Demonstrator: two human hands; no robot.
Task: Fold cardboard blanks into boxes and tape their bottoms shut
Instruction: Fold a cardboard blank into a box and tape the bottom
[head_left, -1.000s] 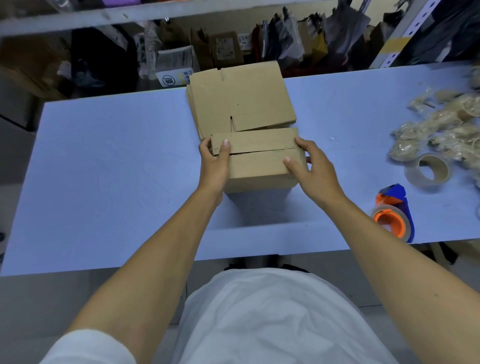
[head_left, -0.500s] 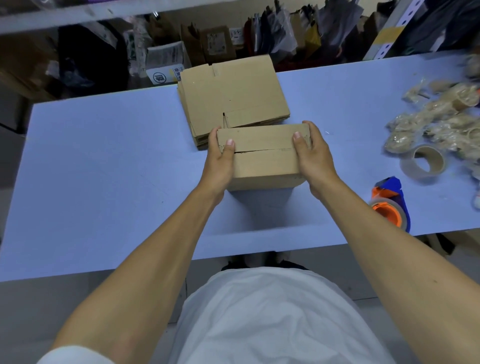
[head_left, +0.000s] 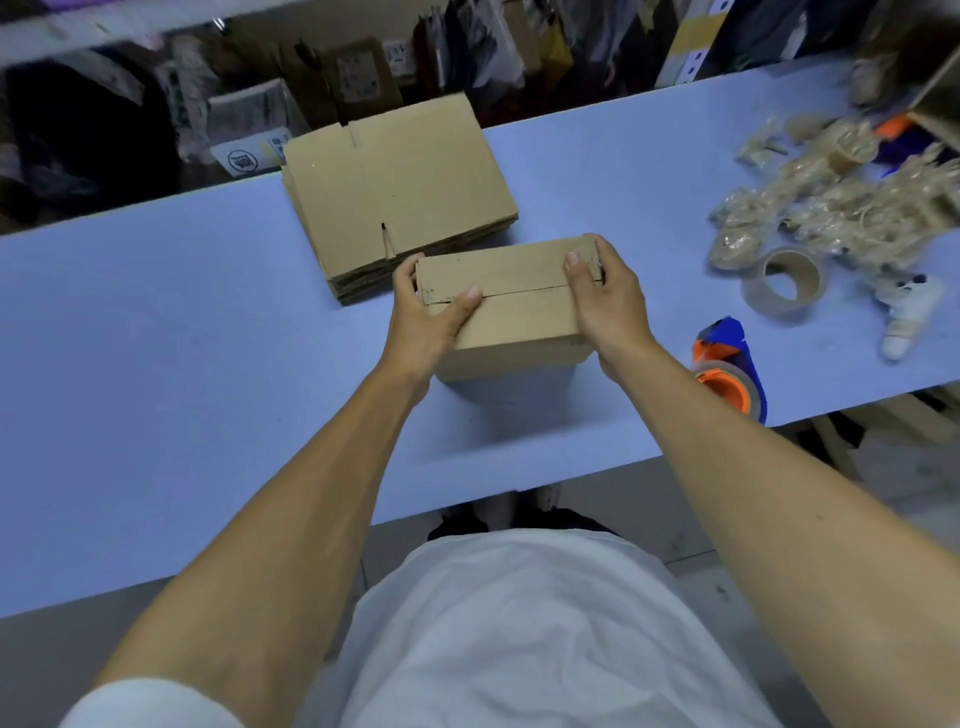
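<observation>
**Clutter rings a blue worktable**

From my remote seat I see a blue table (head_left: 156, 364) running across the frame. At its far right lies a heap of crumpled clear wrapping (head_left: 841, 197), with a small white bottle (head_left: 909, 317) on its side just beside it. Behind the table, shelves hold a white printed carton (head_left: 249, 150) and a brown parcel with a label (head_left: 358, 78); hanging bags (head_left: 493, 47), blurred, fill the darker background. A white post with holes (head_left: 691, 47) rises at upper right. A white shirt (head_left: 545, 639) fills the bottom edge.
</observation>
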